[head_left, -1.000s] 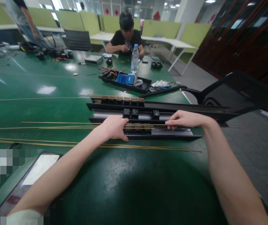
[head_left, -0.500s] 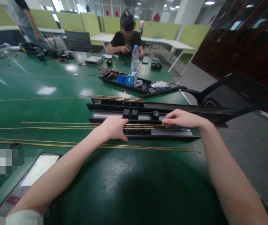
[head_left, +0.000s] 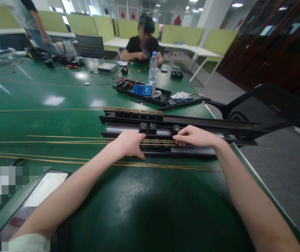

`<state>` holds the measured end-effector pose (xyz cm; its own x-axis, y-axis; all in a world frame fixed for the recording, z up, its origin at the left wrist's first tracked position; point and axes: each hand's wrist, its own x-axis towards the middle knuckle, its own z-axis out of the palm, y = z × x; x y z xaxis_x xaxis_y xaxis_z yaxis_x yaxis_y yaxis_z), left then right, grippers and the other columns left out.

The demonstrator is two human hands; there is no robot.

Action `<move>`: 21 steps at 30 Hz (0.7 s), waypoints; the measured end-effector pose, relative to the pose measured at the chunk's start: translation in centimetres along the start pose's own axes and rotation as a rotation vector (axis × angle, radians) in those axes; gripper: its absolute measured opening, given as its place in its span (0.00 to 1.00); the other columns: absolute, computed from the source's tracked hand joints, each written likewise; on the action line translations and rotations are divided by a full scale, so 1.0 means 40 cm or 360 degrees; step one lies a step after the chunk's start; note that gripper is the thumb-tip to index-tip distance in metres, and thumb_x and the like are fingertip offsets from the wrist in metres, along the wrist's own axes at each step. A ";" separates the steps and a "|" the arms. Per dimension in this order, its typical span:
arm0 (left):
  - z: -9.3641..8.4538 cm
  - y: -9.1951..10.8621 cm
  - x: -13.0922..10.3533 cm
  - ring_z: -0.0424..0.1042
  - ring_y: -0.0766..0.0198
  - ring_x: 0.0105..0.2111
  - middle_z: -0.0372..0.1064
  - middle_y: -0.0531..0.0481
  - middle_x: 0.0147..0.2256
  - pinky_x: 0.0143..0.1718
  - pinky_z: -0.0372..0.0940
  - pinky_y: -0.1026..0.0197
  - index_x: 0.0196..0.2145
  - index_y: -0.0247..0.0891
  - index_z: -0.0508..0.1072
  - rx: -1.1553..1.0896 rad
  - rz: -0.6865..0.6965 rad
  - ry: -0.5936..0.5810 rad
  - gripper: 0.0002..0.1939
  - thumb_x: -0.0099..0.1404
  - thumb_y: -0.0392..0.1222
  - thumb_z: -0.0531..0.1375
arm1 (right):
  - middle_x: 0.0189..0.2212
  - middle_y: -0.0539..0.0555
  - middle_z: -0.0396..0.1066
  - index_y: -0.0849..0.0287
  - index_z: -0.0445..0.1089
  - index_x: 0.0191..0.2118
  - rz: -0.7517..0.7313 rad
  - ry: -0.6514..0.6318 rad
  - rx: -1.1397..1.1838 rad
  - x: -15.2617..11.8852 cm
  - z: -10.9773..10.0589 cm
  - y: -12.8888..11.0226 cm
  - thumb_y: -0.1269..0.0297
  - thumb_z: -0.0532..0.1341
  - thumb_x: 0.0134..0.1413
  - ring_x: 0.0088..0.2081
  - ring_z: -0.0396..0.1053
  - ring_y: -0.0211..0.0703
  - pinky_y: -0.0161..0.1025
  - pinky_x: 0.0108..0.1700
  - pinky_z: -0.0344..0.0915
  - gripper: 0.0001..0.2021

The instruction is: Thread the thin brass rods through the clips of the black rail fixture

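Note:
A long black channel [head_left: 189,154] lies across the green table, with black blocks [head_left: 154,145] inside it. Thin brass-coloured rods [head_left: 92,142] run lengthwise over these blocks and stick out far to the left. My left hand [head_left: 131,143] grips across the channel, thumb at its near wall and fingers at the far one. At the rods' right ends, my right hand [head_left: 195,135] is closed in a pinch on a thin rod; its fingertips hide the very end. Behind lies a second channel [head_left: 121,128] with a few black blocks [head_left: 152,128].
More rods [head_left: 165,166] lie in front of the channel. A third channel [head_left: 207,120] sits behind. Farther back are a black tray [head_left: 163,100], a water bottle [head_left: 153,68] and gloves [head_left: 183,97]. A chair [head_left: 270,105] stands right; a person [head_left: 143,45] sits opposite.
My right hand has moved left along the rods, closer to my left hand. My left hand keeps its grip on the channel. The whole view has shifted slightly.

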<state>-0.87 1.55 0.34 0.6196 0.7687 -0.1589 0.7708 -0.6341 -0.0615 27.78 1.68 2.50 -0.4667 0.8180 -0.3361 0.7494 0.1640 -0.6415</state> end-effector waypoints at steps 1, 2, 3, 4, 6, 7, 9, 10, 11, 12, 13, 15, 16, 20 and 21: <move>-0.001 0.000 0.000 0.76 0.47 0.38 0.76 0.41 0.37 0.34 0.64 0.55 0.43 0.39 0.71 0.0000 -0.0005 -0.0005 0.36 0.45 0.70 0.62 | 0.26 0.55 0.75 0.61 0.76 0.31 0.0000 0.0001 0.0004 -0.001 -0.002 0.003 0.39 0.57 0.52 0.30 0.70 0.44 0.37 0.34 0.62 0.27; -0.001 0.001 -0.001 0.76 0.47 0.38 0.76 0.41 0.37 0.34 0.64 0.55 0.43 0.39 0.71 0.0000 -0.0010 -0.0012 0.36 0.45 0.70 0.62 | 0.26 0.55 0.75 0.61 0.76 0.31 0.0000 -0.0004 0.0008 -0.003 -0.005 0.006 0.39 0.57 0.52 0.30 0.70 0.44 0.37 0.34 0.62 0.26; -0.002 0.001 -0.001 0.76 0.47 0.38 0.76 0.41 0.38 0.34 0.64 0.56 0.43 0.39 0.71 -0.0001 -0.0016 -0.0019 0.36 0.45 0.70 0.62 | 0.26 0.55 0.74 0.61 0.76 0.31 0.0000 -0.0014 0.0013 -0.005 -0.008 0.009 0.40 0.58 0.52 0.30 0.70 0.44 0.37 0.34 0.62 0.26; -0.003 0.001 -0.001 0.75 0.47 0.38 0.76 0.41 0.38 0.34 0.64 0.56 0.43 0.39 0.71 -0.0002 -0.0020 -0.0022 0.36 0.45 0.70 0.62 | 0.26 0.54 0.74 0.61 0.76 0.31 0.0002 -0.0025 0.0019 -0.008 -0.011 0.011 0.40 0.58 0.51 0.30 0.70 0.43 0.37 0.34 0.63 0.25; -0.004 0.001 -0.002 0.75 0.47 0.38 0.76 0.41 0.37 0.34 0.64 0.56 0.43 0.39 0.71 -0.0005 -0.0015 -0.0017 0.36 0.45 0.70 0.62 | 0.25 0.54 0.74 0.61 0.76 0.31 0.0015 -0.0053 0.0032 -0.015 -0.018 0.016 0.40 0.59 0.51 0.30 0.70 0.43 0.37 0.34 0.63 0.25; -0.004 0.001 -0.002 0.75 0.47 0.38 0.76 0.42 0.37 0.33 0.64 0.56 0.43 0.39 0.71 -0.0006 -0.0010 -0.0011 0.36 0.45 0.69 0.62 | 0.26 0.54 0.74 0.61 0.77 0.31 0.0026 -0.0068 0.0036 -0.019 -0.022 0.018 0.40 0.59 0.51 0.31 0.70 0.43 0.37 0.35 0.63 0.25; -0.004 0.000 -0.003 0.75 0.47 0.38 0.76 0.41 0.37 0.33 0.64 0.56 0.43 0.39 0.71 -0.0007 -0.0005 -0.0005 0.36 0.45 0.69 0.62 | 0.26 0.55 0.74 0.61 0.77 0.30 0.0057 -0.0074 0.0037 -0.028 -0.030 0.021 0.40 0.59 0.51 0.31 0.70 0.43 0.37 0.35 0.63 0.25; -0.004 0.000 -0.003 0.75 0.47 0.38 0.76 0.41 0.38 0.33 0.64 0.56 0.43 0.39 0.71 -0.0006 -0.0006 -0.0007 0.36 0.45 0.69 0.63 | 0.26 0.55 0.74 0.61 0.77 0.30 0.0072 -0.0064 0.0037 -0.032 -0.033 0.022 0.40 0.59 0.51 0.31 0.70 0.43 0.37 0.35 0.63 0.25; -0.004 0.000 -0.003 0.75 0.47 0.38 0.76 0.41 0.38 0.34 0.64 0.56 0.43 0.39 0.71 -0.0005 -0.0010 -0.0012 0.36 0.45 0.69 0.63 | 0.26 0.55 0.74 0.61 0.77 0.30 0.0082 -0.0046 0.0040 -0.036 -0.037 0.023 0.40 0.59 0.50 0.31 0.70 0.43 0.37 0.35 0.63 0.25; -0.004 0.000 -0.003 0.75 0.47 0.38 0.76 0.41 0.38 0.34 0.64 0.56 0.43 0.39 0.71 -0.0006 -0.0014 -0.0018 0.37 0.45 0.69 0.63 | 0.26 0.55 0.74 0.61 0.77 0.30 0.0086 -0.0026 0.0046 -0.039 -0.040 0.024 0.40 0.59 0.50 0.31 0.70 0.44 0.37 0.35 0.63 0.25; -0.004 -0.001 -0.003 0.75 0.47 0.38 0.76 0.41 0.38 0.34 0.64 0.56 0.44 0.39 0.71 -0.0006 -0.0016 -0.0022 0.37 0.45 0.69 0.63 | 0.26 0.55 0.75 0.61 0.76 0.30 0.0086 -0.0008 0.0052 -0.041 -0.042 0.025 0.40 0.59 0.50 0.31 0.70 0.44 0.37 0.35 0.63 0.25; -0.005 -0.001 -0.003 0.75 0.47 0.38 0.76 0.41 0.38 0.34 0.64 0.55 0.44 0.39 0.71 -0.0009 -0.0015 -0.0025 0.36 0.45 0.69 0.63 | 0.26 0.55 0.75 0.61 0.77 0.30 0.0076 0.0008 0.0062 -0.041 -0.043 0.027 0.40 0.59 0.50 0.31 0.70 0.44 0.38 0.35 0.63 0.25; -0.005 -0.001 -0.003 0.75 0.47 0.38 0.76 0.41 0.38 0.34 0.64 0.55 0.44 0.39 0.71 -0.0011 -0.0015 -0.0027 0.36 0.45 0.69 0.63 | 0.27 0.55 0.75 0.61 0.77 0.30 0.0068 0.0001 0.0069 -0.038 -0.040 0.026 0.40 0.59 0.50 0.31 0.70 0.43 0.38 0.35 0.64 0.25; -0.005 -0.003 -0.003 0.75 0.46 0.38 0.76 0.40 0.39 0.34 0.65 0.55 0.44 0.39 0.71 -0.0014 -0.0025 -0.0030 0.37 0.45 0.69 0.63 | 0.24 0.54 0.74 0.61 0.76 0.29 -0.0012 -0.0104 0.0109 -0.005 -0.007 0.008 0.40 0.60 0.50 0.29 0.69 0.42 0.37 0.33 0.63 0.25; -0.005 -0.003 -0.003 0.75 0.47 0.39 0.76 0.40 0.39 0.35 0.64 0.55 0.44 0.39 0.71 -0.0017 -0.0028 -0.0029 0.36 0.45 0.68 0.63 | 0.23 0.54 0.73 0.61 0.76 0.29 -0.0046 -0.0130 0.0104 0.007 0.005 0.000 0.40 0.59 0.50 0.28 0.68 0.41 0.37 0.33 0.62 0.25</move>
<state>-1.01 1.54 0.55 0.6032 0.7780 -0.1756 0.7832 -0.6194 -0.0536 27.54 1.80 2.25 -0.5266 0.7653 -0.3701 0.7038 0.1484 -0.6947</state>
